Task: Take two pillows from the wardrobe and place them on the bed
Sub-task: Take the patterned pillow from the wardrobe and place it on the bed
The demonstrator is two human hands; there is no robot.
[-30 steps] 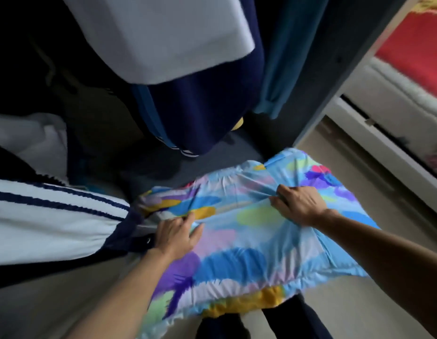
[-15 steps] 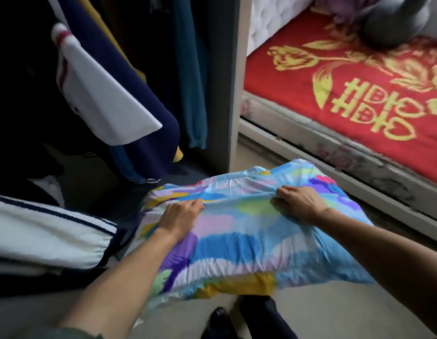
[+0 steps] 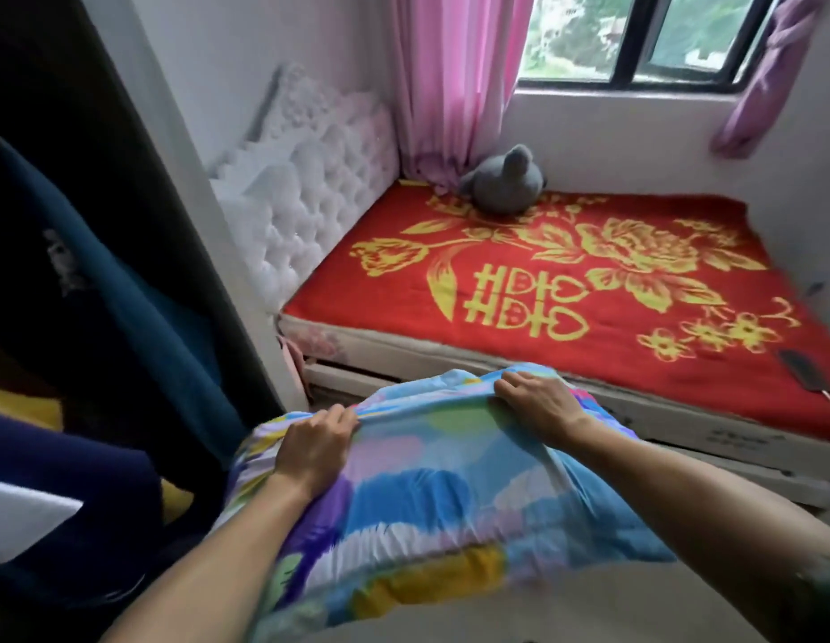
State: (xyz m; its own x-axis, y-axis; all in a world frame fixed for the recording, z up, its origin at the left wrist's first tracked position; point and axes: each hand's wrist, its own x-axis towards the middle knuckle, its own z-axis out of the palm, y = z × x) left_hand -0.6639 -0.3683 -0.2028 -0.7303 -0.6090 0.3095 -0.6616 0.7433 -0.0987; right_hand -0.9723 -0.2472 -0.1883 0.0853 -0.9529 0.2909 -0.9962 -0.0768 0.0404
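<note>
Red floral-blanketed bed [image 3: 566, 290] lies ahead; my left hand [image 3: 313, 445] and right hand [image 3: 538, 403] pinch the multicoloured patterned pillow's [image 3: 441, 494] far edge, carrying it level beside the bed's near edge.

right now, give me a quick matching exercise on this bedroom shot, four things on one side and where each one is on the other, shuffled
Things:
1. pillow
2. grey plush toy
3. pink curtain
4. phone

Places:
A. near the right edge of the red blanket
B. hanging left of the window
C. held in the left hand and right hand
D. far corner of the bed

Pairs: 1-C, 2-D, 3-B, 4-A
</note>
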